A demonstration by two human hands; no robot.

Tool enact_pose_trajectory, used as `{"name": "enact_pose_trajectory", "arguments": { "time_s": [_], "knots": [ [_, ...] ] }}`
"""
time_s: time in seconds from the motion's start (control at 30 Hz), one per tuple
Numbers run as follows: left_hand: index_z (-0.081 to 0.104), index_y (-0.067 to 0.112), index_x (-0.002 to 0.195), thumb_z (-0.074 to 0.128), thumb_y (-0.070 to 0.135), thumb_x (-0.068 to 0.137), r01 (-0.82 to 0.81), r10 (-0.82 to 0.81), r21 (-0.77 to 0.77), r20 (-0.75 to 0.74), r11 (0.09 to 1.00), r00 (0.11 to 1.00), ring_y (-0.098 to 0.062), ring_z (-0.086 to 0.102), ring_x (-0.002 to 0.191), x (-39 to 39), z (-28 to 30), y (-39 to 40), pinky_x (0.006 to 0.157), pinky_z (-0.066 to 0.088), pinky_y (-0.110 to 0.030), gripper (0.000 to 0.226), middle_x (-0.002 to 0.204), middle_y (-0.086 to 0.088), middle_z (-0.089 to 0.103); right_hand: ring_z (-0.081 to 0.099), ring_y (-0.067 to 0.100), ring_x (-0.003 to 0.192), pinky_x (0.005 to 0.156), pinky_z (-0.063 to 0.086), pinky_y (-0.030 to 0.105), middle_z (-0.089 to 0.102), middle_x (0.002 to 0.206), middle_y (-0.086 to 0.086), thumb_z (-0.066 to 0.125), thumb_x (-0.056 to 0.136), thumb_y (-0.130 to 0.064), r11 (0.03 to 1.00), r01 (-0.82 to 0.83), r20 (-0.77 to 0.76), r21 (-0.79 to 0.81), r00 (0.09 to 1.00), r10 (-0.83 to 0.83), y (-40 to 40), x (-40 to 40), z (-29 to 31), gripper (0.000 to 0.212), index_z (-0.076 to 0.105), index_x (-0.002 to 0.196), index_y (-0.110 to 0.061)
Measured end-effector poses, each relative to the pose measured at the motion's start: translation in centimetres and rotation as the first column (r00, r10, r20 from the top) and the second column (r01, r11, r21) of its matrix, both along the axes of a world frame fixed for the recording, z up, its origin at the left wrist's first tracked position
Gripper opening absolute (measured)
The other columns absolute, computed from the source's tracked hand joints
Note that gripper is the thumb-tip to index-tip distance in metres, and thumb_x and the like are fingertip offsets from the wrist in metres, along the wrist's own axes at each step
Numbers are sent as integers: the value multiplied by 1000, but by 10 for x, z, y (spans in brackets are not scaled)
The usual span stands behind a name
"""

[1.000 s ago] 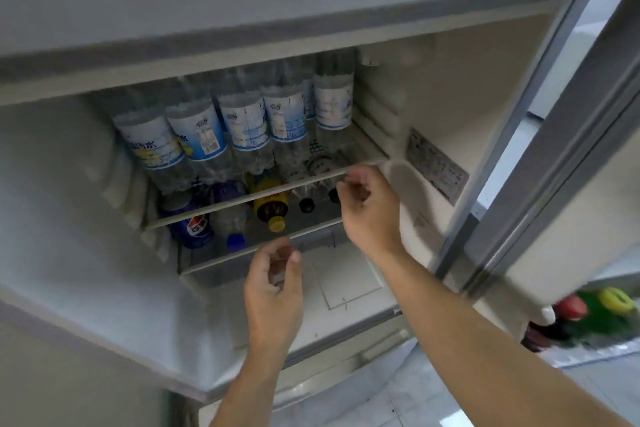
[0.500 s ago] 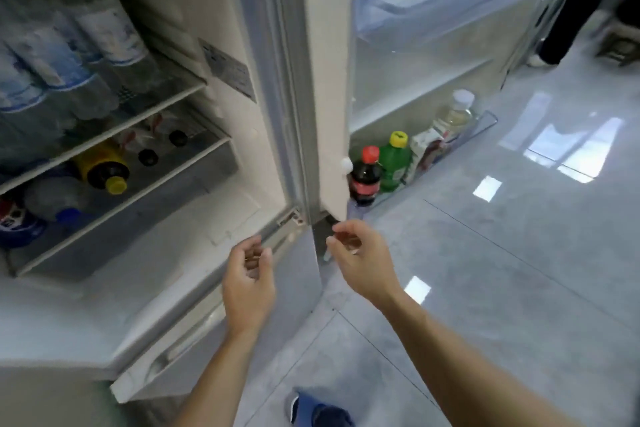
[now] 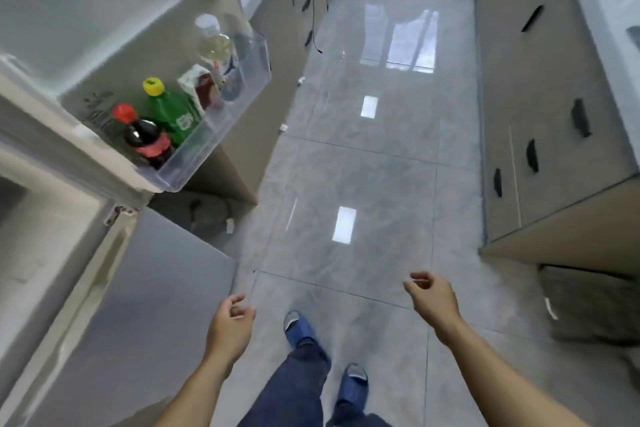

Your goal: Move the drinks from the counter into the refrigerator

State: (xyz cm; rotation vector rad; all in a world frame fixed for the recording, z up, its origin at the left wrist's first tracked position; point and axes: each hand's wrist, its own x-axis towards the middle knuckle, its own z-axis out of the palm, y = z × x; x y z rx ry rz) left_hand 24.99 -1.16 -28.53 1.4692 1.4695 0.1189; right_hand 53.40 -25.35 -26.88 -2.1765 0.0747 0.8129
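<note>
Clear door shelf [image 3: 221, 135], at 10 o'clock, holds in a row: dark red-capped bottle [image 3: 145, 139], green yellow-capped bottle [image 3: 173, 111], carton [image 3: 194, 87], pale clear bottle [image 3: 214, 45].

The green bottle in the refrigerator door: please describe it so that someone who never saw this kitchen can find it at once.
Look at the open refrigerator door on the left, then at its clear plastic door shelf. The green bottle stands second from the near end, between a dark cola bottle with a red cap and a small carton. It alone is green with a yellow cap.
</note>
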Motion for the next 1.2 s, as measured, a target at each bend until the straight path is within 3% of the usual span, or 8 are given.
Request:
{"name": "enact_pose_trajectory", "arguments": {
  "time_s": [0.13, 0.2, 0.3, 0.37, 0.5, 0.87, 1.2],
  "knots": [
    [59, 19, 122, 68, 23, 91, 109, -132, -131, -176, 985, 976, -23, 62, 92, -10, -26, 1, 86, 57, -45, 33, 102, -2, 63, 65, 27, 89, 88, 57, 50, 68, 96, 6, 73, 86, -24, 985, 160, -68, -65, 984, -164, -45, -1, -18, 26, 67, 108, -10],
    [58, 16, 124, 67, 23, 91, 140, -186, -190, -247, 972, 951, -26, 60, 97, -12, -36, 9, 87, 56, -44, 35, 108, -4, 59, 66, 27, 92, 88, 57, 50, 67, 96, 5, 71, 88, -24, 972, 214, -91, -102, 971, -223, -58, -3, -21, 25, 65, 108, -10],
    [57, 13, 126, 66, 22, 92, 156, -232, -256, -301, 954, 925, -25, 59, 88, -6, -46, 27, 75, 55, -36, 36, 107, -5, 56, 65, 26, 87, 80, 57, 45, 66, 95, 5, 70, 88, -21, 947, 283, -102, -154, 948, -300, -68, -5, -20, 21, 64, 106, -11],
    [58, 12, 126, 64, 21, 93, 171, -249, -263, -299, 949, 921, -24, 60, 80, 5, -50, 41, 69, 54, -33, 35, 102, -6, 60, 64, 25, 84, 72, 55, 40, 65, 94, 4, 69, 90, -20, 937, 303, -113, -174, 939, -325, -70, -8, -18, 21, 63, 107, -11],
    [59, 13, 125, 63, 19, 94, 208, -272, -252, -252, 945, 929, -24, 59, 73, 38, -52, 71, 67, 52, -32, 32, 91, -7, 62, 63, 27, 93, 75, 56, 42, 64, 99, 5, 68, 92, -20, 927, 307, -160, -218, 925, -344, -69, -15, -14, 20, 61, 109, -12],
    [55, 19, 125, 63, 25, 95, 287, -311, -241, -67, 927, 948, -22, 64, 86, 176, -49, 128, 69, 56, -34, 32, 98, -4, 62, 64, 29, 92, 79, 56, 45, 64, 100, 5, 68, 92, -19, 891, 347, -218, -293, 883, -415, -58, 16, -18, 19, 62, 108, -11],
    [56, 16, 125, 63, 24, 96, 192, -247, -239, -225, 952, 943, -24, 61, 82, 259, -48, 150, 65, 53, -31, 31, 99, -11, 63, 62, 28, 95, 72, 52, 37, 63, 108, 8, 66, 92, -19, 920, 277, -286, -278, 890, -355, -8, 169, -44, 27, 61, 117, -8]
  ]
}}
